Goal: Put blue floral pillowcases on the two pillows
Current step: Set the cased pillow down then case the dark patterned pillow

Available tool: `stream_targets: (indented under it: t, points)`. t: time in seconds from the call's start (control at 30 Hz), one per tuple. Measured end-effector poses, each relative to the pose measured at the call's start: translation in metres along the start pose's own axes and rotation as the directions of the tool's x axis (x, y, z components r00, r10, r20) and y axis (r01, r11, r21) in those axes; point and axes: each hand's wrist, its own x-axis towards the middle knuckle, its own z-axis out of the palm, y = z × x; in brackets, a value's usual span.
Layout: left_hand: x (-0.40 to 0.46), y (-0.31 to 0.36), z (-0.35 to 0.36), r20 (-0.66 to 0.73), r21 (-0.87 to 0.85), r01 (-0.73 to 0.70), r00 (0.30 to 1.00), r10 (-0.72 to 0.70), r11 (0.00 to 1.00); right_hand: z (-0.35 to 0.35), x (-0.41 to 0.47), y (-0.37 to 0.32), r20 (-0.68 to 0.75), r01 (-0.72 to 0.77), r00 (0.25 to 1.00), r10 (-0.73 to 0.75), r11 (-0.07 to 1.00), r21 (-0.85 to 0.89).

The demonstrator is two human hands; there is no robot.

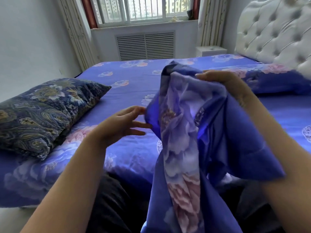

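Observation:
A blue floral pillowcase (190, 132) hangs in front of me, limp and bunched, reaching down past my lap. My right hand (223, 81) grips its top edge. My left hand (121, 125) is spread open just left of the cloth, fingertips at its side edge, holding nothing. A pillow (42, 111) in a dark navy and gold paisley cover lies on the bed at the left. A second pillow (276, 81) in blue floral fabric rests at the right by the headboard, partly hidden behind my right arm.
The bed (127, 81) carries a blue floral sheet. A white tufted headboard (272, 34) rises at the right. A small white nightstand (211, 50), a vent grille (145, 46) and a barred window (144, 9) stand beyond the bed.

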Motion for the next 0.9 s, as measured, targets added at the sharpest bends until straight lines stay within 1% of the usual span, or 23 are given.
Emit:
stream_targets:
  t: [0.03, 0.07, 0.17, 0.2, 0.27, 0.3, 0.33, 0.37, 0.4, 0.43, 0.47, 0.5, 0.53, 0.57, 0.6, 0.63, 0.67, 0.7, 0.77, 0.8, 0.83, 0.87, 0.9]
  points:
    - [0.002, -0.003, 0.004, 0.118, -0.111, 0.04, 0.993, -0.027, 0.993, 0.004, 0.007, 0.004, 0.058, -0.036, 0.998, 0.037, 0.999, -0.021]
    - [0.005, -0.007, 0.013, 0.19, -0.102, 0.086, 0.98, -0.065, 0.991, 0.003, 0.014, 0.015, 0.081, -0.065, 0.994, 0.067, 0.997, -0.031]
    - [0.02, -0.031, 0.041, 0.213, 0.134, 0.107, 0.968, -0.134, 0.985, 0.002, 0.031, 0.035, 0.101, -0.084, 0.991, 0.084, 0.996, -0.002]
    - [0.022, -0.041, 0.048, 0.229, 0.165, 0.115, 0.962, -0.151, 0.98, -0.001, 0.036, 0.038, 0.127, -0.101, 0.988, 0.087, 0.989, 0.111]
    - [0.026, -0.058, 0.046, 0.239, 0.132, 0.163, 0.952, -0.191, 0.978, -0.004, 0.04, 0.038, 0.277, -0.262, 0.949, 0.154, 0.872, 0.413]
    - [0.027, -0.063, 0.037, 0.23, 0.086, 0.192, 0.951, -0.207, 0.978, -0.011, 0.047, 0.04, 0.276, -0.287, 0.946, 0.168, 0.829, 0.48]
    - [0.028, -0.062, 0.025, 0.214, 0.037, 0.222, 0.95, -0.225, 0.974, -0.018, 0.055, 0.043, 0.235, -0.281, 0.954, 0.189, 0.839, 0.466]
    - [0.034, -0.06, 0.008, 0.187, 0.014, 0.252, 0.95, -0.25, 0.968, -0.027, 0.065, 0.046, 0.174, -0.256, 0.963, 0.203, 0.889, 0.38]
    - [0.036, -0.054, -0.007, 0.139, 0.071, 0.27, 0.951, -0.277, 0.96, -0.036, 0.068, 0.05, 0.14, -0.233, 0.969, 0.203, 0.938, 0.256]
    - [0.047, -0.051, -0.026, 0.067, 0.243, 0.292, 0.946, -0.317, 0.925, -0.045, 0.08, 0.053, 0.127, -0.237, 0.966, 0.224, 0.966, 0.106]
    - [0.058, -0.045, -0.043, -0.04, 0.499, 0.33, 0.933, -0.359, 0.801, -0.052, 0.088, 0.057, 0.103, -0.259, 0.957, 0.27, 0.959, -0.112]
    - [0.068, -0.039, -0.056, -0.159, 0.707, 0.366, 0.916, -0.368, 0.605, -0.058, 0.097, 0.059, 0.032, -0.261, 0.956, 0.292, 0.892, -0.368]
    - [0.082, -0.036, -0.073, -0.293, 0.825, 0.402, 0.906, -0.307, 0.398, -0.062, 0.111, 0.063, -0.045, -0.261, 0.954, 0.295, 0.752, -0.606]
    - [0.094, -0.031, -0.087, -0.404, 0.836, 0.449, 0.893, -0.199, 0.316, -0.065, 0.127, 0.065, -0.139, -0.231, 0.97, 0.199, 0.583, -0.779]
    - [0.101, -0.026, -0.098, -0.488, 0.791, 0.48, 0.869, -0.083, 0.379, -0.066, 0.139, 0.069, -0.202, -0.182, 0.979, 0.002, 0.451, -0.874]
    - [0.114, -0.015, -0.111, -0.561, 0.727, 0.451, 0.825, 0.07, 0.517, -0.06, 0.153, 0.065, -0.258, -0.148, 0.94, -0.226, 0.411, -0.899]
    - [0.122, -0.006, -0.118, -0.628, 0.676, 0.347, 0.733, 0.262, 0.649, -0.051, 0.158, 0.061, -0.309, -0.121, 0.849, -0.429, 0.412, -0.903]
    - [0.129, 0.004, -0.125, -0.667, 0.661, 0.216, 0.607, 0.431, 0.718, -0.045, 0.162, 0.056, -0.333, -0.063, 0.702, -0.629, 0.41, -0.91]
    - [0.134, 0.029, -0.124, -0.672, 0.698, -0.039, 0.31, 0.673, 0.715, -0.035, 0.17, 0.048, -0.216, 0.122, 0.329, -0.919, 0.268, -0.956]
    - [0.134, 0.035, -0.118, -0.665, 0.713, -0.154, 0.158, 0.729, 0.684, -0.033, 0.172, 0.046, -0.122, 0.22, 0.191, -0.974, 0.163, -0.962]
    - [0.132, 0.038, -0.11, -0.657, 0.719, -0.246, 0.064, 0.751, 0.65, -0.033, 0.174, 0.048, -0.06, 0.291, 0.122, -0.991, 0.094, -0.952]
    - [0.128, 0.029, -0.107, -0.646, 0.726, -0.262, 0.054, 0.761, 0.635, -0.033, 0.176, 0.053, -0.014, 0.334, 0.126, -0.992, 0.056, -0.941]
    - [0.121, 0.017, -0.103, -0.623, 0.747, -0.214, 0.105, 0.775, 0.629, -0.031, 0.174, 0.062, 0.039, 0.35, 0.157, -0.987, 0.019, -0.937]
